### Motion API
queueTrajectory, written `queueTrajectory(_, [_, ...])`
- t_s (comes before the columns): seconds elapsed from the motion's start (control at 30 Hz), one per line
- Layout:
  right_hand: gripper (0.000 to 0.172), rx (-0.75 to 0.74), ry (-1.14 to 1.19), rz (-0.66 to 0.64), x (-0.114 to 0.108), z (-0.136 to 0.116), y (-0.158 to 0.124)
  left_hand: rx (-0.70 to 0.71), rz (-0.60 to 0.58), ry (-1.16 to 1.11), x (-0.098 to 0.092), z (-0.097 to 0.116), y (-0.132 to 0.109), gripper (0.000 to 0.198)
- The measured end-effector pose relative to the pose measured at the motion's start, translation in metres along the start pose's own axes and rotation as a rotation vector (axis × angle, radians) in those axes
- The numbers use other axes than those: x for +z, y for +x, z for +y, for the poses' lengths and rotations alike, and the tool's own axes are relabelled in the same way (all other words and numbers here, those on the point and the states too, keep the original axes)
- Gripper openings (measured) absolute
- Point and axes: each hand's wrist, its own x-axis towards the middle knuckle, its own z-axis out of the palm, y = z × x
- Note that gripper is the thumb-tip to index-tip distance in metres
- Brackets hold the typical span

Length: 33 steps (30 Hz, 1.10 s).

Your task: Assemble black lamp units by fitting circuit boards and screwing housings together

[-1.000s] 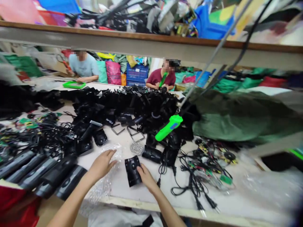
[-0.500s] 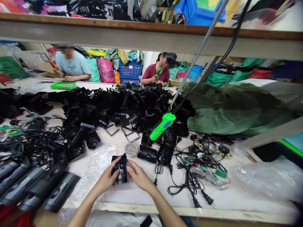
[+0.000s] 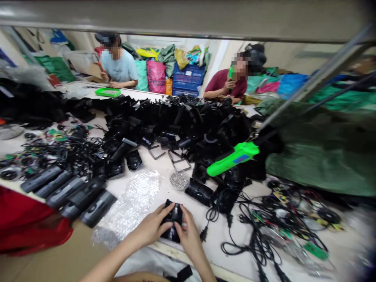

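Both of my hands grip a small black plastic housing [image 3: 173, 219] just above the near edge of the worktable [image 3: 164, 192]. My left hand [image 3: 151, 228] wraps its left side with the thumb on top. My right hand [image 3: 189, 236] closes on its right side. A sheet of bubble wrap [image 3: 129, 207] lies just left of my hands. A small heap of silver screws [image 3: 179, 180] sits beyond the housing. A green electric screwdriver [image 3: 233, 158] hangs from a cable above the table, to the upper right.
A large pile of black plastic parts [image 3: 164, 121] covers the table's middle. Dark speaker bars [image 3: 73, 194] lie at the left edge; tangled power cords [image 3: 258, 223] lie right. A green cloth [image 3: 323, 152] is heaped far right. Two people sit across the table, by a green tray [image 3: 108, 92].
My hands closed on the black housing, lifted it off the table and brought it nearer to me. The view swung down and left, so the screwdriver now appears further right.
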Motion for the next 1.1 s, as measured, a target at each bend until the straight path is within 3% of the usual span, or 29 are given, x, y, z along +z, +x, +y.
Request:
queueTrajectory(0.13, [0.048,-0.048,-0.083,0.031,0.005,0.01,0.003,-0.083,-0.039,0.398,-0.044,0.018,0.013,0.059])
queueTrajectory(0.27, [0.041,-0.078,-0.165,0.05,0.004,0.01,0.001,-0.101,0.088,0.626,-0.099,0.036,0.041,0.05])
queueTrajectory(0.33, [0.04,-0.083,-0.178,0.058,0.001,0.007,0.001,-0.117,0.143,0.726,-0.116,0.037,0.055,0.047])
queueTrajectory(0.53, [0.036,-0.143,-0.159,0.106,-0.011,-0.004,0.004,-0.188,-0.024,0.817,-0.13,0.023,0.077,0.035])
queueTrajectory(0.77, [0.034,-0.19,-0.224,0.178,-0.026,-0.017,0.008,-0.376,0.139,0.917,-0.181,0.006,0.086,0.026])
queueTrajectory(0.87, [0.034,-0.214,-0.242,0.173,-0.027,-0.024,0.013,-0.388,0.148,0.928,-0.197,-0.003,0.094,0.025])
queueTrajectory(1.1, [0.028,-0.287,-0.297,0.148,-0.027,-0.027,0.014,-0.372,0.068,0.937,-0.19,0.003,0.112,0.025])
